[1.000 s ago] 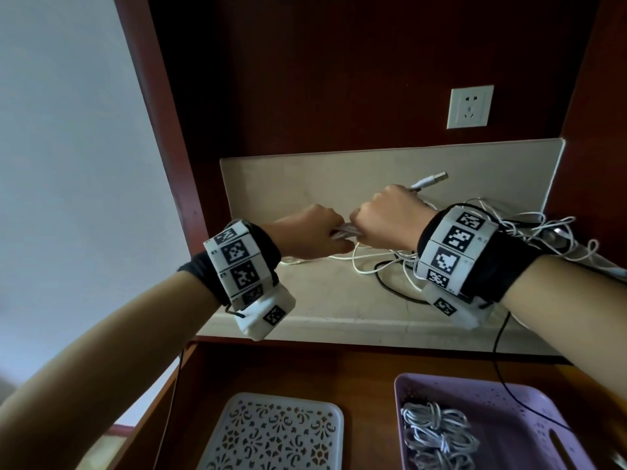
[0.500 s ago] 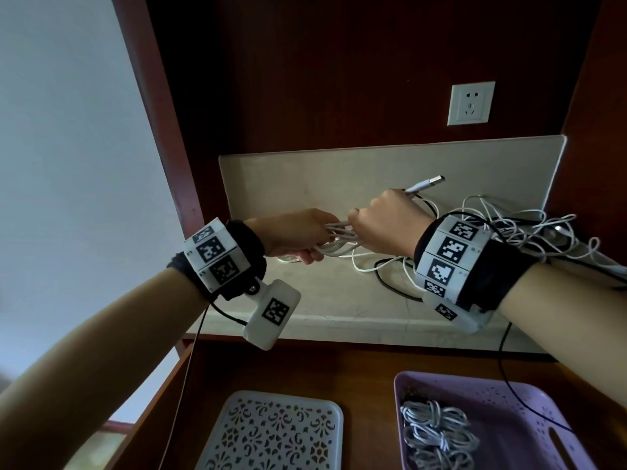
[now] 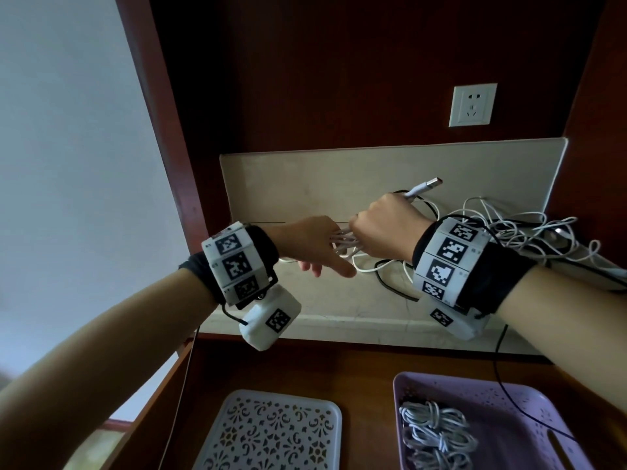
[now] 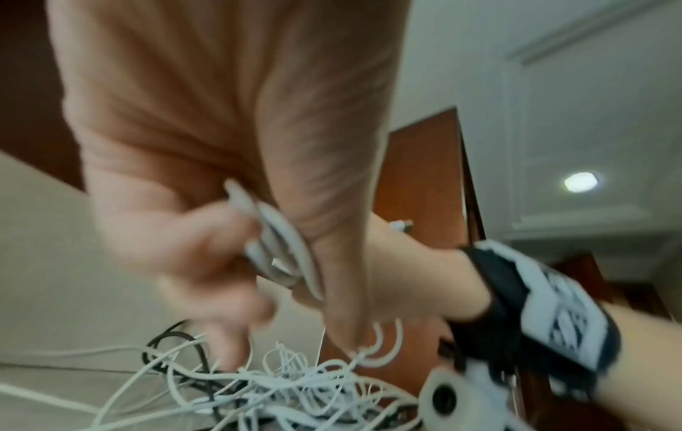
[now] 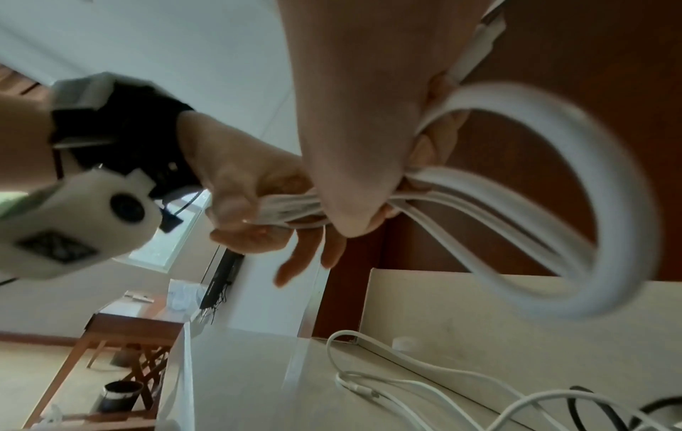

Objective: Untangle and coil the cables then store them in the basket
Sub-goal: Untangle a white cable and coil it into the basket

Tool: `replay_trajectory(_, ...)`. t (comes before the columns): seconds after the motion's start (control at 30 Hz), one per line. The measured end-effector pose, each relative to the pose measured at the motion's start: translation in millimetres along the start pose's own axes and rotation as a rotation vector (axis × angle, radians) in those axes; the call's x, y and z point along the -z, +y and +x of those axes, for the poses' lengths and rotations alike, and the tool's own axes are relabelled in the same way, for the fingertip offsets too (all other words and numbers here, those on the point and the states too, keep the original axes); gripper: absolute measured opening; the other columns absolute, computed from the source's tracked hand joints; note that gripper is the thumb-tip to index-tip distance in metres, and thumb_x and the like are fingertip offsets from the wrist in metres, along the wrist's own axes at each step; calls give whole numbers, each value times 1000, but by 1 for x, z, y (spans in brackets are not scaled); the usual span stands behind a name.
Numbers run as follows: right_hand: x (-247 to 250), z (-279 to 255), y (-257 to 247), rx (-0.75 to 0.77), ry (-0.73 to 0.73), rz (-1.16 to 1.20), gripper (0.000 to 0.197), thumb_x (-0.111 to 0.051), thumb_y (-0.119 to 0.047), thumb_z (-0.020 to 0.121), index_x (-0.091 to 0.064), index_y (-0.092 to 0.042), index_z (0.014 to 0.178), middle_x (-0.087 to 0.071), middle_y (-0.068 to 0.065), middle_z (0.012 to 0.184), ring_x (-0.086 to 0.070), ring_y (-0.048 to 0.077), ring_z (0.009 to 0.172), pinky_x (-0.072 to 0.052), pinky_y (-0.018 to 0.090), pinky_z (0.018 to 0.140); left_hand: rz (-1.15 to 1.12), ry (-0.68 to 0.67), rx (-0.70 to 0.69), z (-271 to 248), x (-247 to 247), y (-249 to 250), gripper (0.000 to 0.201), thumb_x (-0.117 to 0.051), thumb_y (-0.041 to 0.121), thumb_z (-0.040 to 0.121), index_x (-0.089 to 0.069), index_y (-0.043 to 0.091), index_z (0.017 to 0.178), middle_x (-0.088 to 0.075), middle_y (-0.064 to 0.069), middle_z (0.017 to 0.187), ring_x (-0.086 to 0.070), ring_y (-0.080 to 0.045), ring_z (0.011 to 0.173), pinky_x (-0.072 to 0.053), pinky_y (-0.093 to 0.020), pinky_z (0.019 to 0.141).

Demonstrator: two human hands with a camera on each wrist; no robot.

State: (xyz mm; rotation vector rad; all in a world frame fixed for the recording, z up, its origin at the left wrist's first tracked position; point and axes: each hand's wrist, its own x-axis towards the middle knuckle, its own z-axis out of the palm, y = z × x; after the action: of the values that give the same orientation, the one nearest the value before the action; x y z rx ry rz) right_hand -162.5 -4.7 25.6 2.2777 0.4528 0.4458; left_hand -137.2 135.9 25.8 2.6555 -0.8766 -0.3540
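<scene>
Above the beige shelf [image 3: 305,184], we hold both hands together over its middle
Right hand [image 3: 386,228]: we see it closed in a fist round a bundle of white cable loops [image 5: 575,210]; the loops hang out of the fist in a wide bow, clear of the shelf
USB plug [image 3: 425,186]: it sticks up and away out of the top of our right fist, pointing toward the back of the shelf
Left hand [image 3: 315,245]: it meets the right fist at the end of the bundle; in the right wrist view the thumb and curled nearer fingers [image 5: 236,215] pinch the white strands while two other fingers stretch out loosely below
Bundle in the left wrist view: the strands [image 4: 280,250] pass between our left thumb and fingers; the picture is blurred, so we cannot tell more
Tangle of cables [image 3: 529,235]: white and black cords lie heaped on the right part of the shelf, trailing toward our hands
Purple basket [image 3: 509,398]: it stands below the shelf, to the right, with coiled white cables [image 3: 437,435] lying in it
White basket [image 3: 271,432]: it stands below the shelf, left of the purple one
Wall socket [image 3: 472,105]: it sits on the dark wooden panel above the right end of the shelf
</scene>
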Motion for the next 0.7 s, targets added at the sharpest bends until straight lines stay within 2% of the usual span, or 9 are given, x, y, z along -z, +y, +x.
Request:
replay_trajectory(0.07,-1,-1,1,4,-2,2,24,-36,-18,97,-59,-14,103,-64,1,95,-51,22,71,-18,25,46,21,60,-11,4,-5,-2,17,-67,20,84,-59,13,71,-60,10,47,-46,-2,32,-40,-14,39)
replay_trajectory(0.13,-4,-2,1,27,5,22,25,-36,-21,97,-60,-15,101,-65,1,95,-58,23,78,-25,25,50,-3,60,-19,4,-7,-3,16,-62,14,85,-58,11,70,-61,8,53,-44,-4,32,-40,-15,39)
replay_trajectory(0.2,-7,-3,0,56,3,71,27,-36,-26,97,-61,-15,101,-65,2,96,-63,25,87,-32,28,59,26,42,-26,5,-8,-5,20,-60,15,86,-57,11,67,-59,7,54,-44,-5,33,-42,-18,44)
replay_trajectory(0.3,-11,-5,-3,101,-3,107,30,-36,-31,98,-61,-15,101,-65,3,95,-62,26,86,-33,29,63,50,15,-35,5,-13,-8,29,-59,23,89,-53,14,62,-54,6,52,-43,-5,35,-41,-19,47)
replay_trajectory(0.4,-17,-4,-6,117,6,77,31,-35,-32,98,-61,-14,99,-56,0,76,-55,24,71,-34,30,62,-106,-81,-24,-2,-17,-5,33,-50,35,96,-50,16,68,-49,6,55,-36,-5,39,-34,-17,43)
replay_trajectory(0.47,-19,-4,-7,111,10,54,31,-36,-31,98,-61,-13,97,-51,-2,70,-53,22,66,-34,28,59,-281,-175,18,-6,-17,-4,34,-40,40,99,-50,12,81,-47,2,64,-31,-8,46,-29,-18,44)
replay_trajectory(0.57,-17,-5,-7,107,0,10,24,-38,-26,97,-58,-15,91,-40,-5,61,-44,20,61,-27,25,50,-461,-243,75,-7,-17,-6,23,-34,25,103,-49,9,96,-45,-2,71,-32,-9,49,-35,-18,46)
replay_trajectory(0.63,-13,-5,-9,122,-5,-10,22,-38,-25,97,-56,-18,88,-45,-4,64,-43,20,61,-24,24,48,-504,-307,122,-8,-17,-7,17,-34,16,102,-49,8,98,-45,-1,73,-34,-9,50,-42,-21,50)
replay_trajectory(0.7,-12,-4,-14,145,-10,-39,24,-36,-27,98,-54,-18,85,-47,-3,68,-44,21,62,-25,24,48,-469,-347,163,-8,-19,-8,14,-37,15,101,-48,10,94,-45,-1,72,-35,-8,50,-43,-22,53)
